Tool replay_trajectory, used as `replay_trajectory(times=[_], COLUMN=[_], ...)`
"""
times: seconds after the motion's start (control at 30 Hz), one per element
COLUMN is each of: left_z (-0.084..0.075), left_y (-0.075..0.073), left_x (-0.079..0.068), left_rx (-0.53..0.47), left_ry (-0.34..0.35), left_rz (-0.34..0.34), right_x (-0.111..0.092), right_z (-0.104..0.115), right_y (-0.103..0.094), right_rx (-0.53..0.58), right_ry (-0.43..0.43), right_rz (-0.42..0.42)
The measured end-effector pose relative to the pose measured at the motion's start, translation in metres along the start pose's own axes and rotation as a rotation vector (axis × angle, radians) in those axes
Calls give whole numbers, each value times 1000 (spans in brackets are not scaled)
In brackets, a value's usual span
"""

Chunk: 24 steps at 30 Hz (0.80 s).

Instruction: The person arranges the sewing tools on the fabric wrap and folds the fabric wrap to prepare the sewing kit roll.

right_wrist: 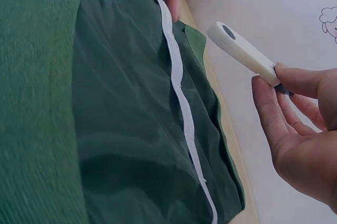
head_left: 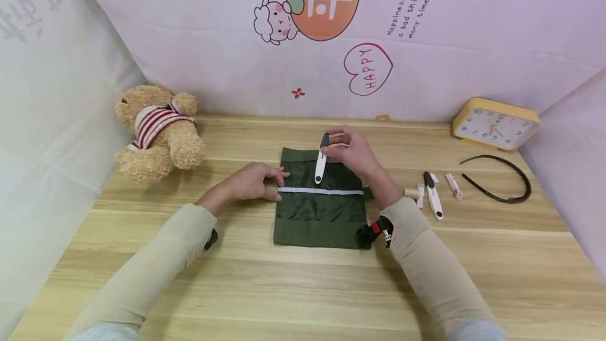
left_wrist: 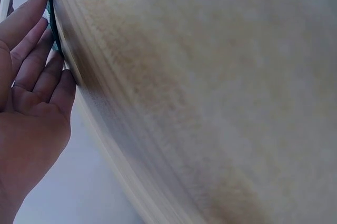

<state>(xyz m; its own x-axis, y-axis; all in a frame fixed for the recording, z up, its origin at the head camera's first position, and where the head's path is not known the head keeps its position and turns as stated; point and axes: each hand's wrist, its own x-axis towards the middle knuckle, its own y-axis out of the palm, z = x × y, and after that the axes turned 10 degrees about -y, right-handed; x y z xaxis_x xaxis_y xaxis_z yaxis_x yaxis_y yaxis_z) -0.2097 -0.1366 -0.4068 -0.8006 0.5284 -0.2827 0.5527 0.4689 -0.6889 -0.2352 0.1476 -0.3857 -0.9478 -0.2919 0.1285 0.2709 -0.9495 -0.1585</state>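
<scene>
A dark green fabric pouch (head_left: 322, 233) lies spread flat on the table, crossed by a white elastic band (head_left: 326, 191), also plain in the right wrist view. My left hand (head_left: 253, 180) touches the pouch's left edge near the end of the band; in the left wrist view its fingers (left_wrist: 37, 66) look nearly straight. Above the upper half of the pouch, my right hand (head_left: 352, 151) pinches a slim white tool with a dark end (head_left: 321, 167) between thumb and fingers. In the right wrist view that white tool (right_wrist: 242, 50) is clear of the fabric, its dark end in the fingers.
Right of the pouch lie a similar white tool with a dark end (head_left: 433, 196), a thread spool (head_left: 411, 192), small pink-and-white pieces (head_left: 453, 187) and a black headband (head_left: 525, 183). A yellow clock (head_left: 496, 124) stands back right, a teddy bear (head_left: 158, 136) back left.
</scene>
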Motion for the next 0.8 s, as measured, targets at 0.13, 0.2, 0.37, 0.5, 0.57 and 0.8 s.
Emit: replay_trajectory(times=[0.13,0.2,0.37,0.5,0.57,0.8], left_z=[-1,-2,-2,-1,-1,-2], left_y=[0,0,-1,-1,-1,-2], left_x=[-1,-1,0,1,1,1], left_rx=[2,0,1,-4,-8,-10], left_ry=[-12,-18,-18,-4,2,5], left_rz=[-1,0,2,-1,-2,3], right_x=[3,5,8,11,12,18], right_z=[-3,-4,-3,-2,-2,-6], right_y=[6,9,17,21,24,31], right_rx=[5,13,23,7,3,10], right_ry=[-3,-3,6,-1,-2,23], right_rz=[13,22,39,40,40,37])
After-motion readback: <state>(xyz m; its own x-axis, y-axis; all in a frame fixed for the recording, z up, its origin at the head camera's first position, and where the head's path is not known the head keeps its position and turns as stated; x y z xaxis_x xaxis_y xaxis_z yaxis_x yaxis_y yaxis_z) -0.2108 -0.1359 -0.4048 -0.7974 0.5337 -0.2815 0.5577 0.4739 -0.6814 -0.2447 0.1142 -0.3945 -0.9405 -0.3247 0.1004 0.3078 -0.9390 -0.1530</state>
